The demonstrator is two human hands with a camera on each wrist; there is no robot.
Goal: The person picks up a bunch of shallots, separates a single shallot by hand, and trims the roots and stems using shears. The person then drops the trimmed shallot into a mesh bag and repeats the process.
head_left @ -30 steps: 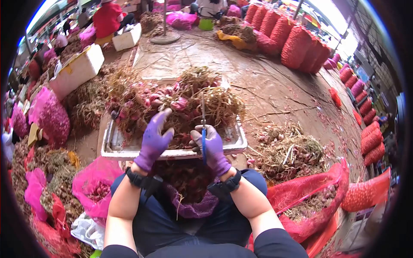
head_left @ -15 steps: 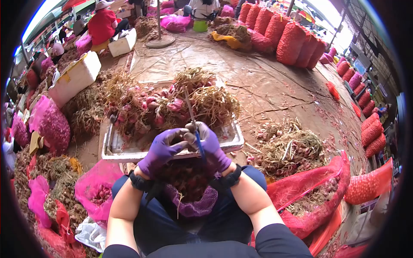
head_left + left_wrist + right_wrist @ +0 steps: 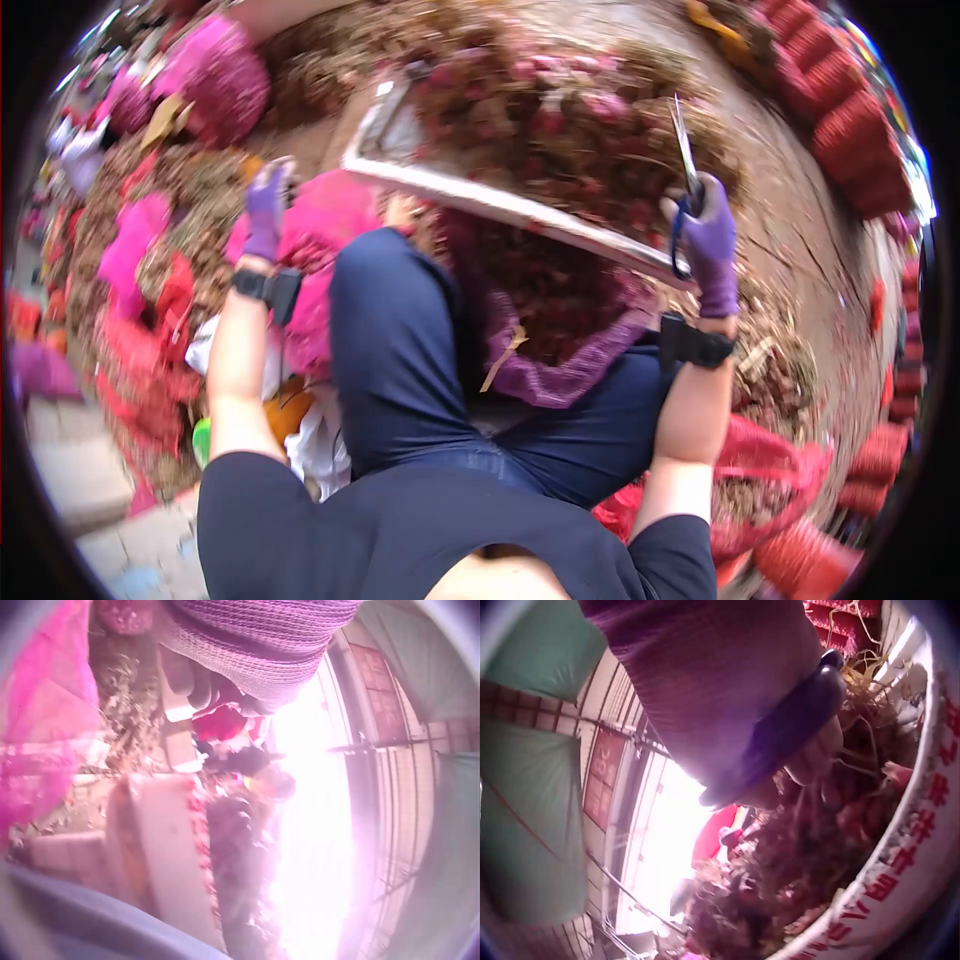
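Both hands wear purple gloves with greyish fingers. The right hand (image 3: 712, 245) grips the blue-handled scissors (image 3: 685, 150) above the white tray's (image 3: 520, 210) right corner, blades pointing up and away. In the right wrist view the dark scissor handle (image 3: 795, 724) lies across the gloved right hand (image 3: 720, 682). Out to the left, the left hand (image 3: 266, 212) is raised beside a pink mesh bag (image 3: 325, 225), with nothing visible in it. Loosely bent fingers (image 3: 187, 682) show in the left wrist view. Blurred reddish bulbs with dry stalks (image 3: 560, 110) heap in the tray.
A purple mesh bag (image 3: 565, 385) of dark red material lies between the knees. Stalk piles (image 3: 775, 375) and a red net bag (image 3: 760, 450) are at the right. Another pink bag (image 3: 215, 80) stands upper left; filled red sacks (image 3: 860, 150) line the upper right.
The view has swung down and left. From close together over the tray's front edge, the hands have moved wide apart, the left one away to the left; the right still holds the scissors.
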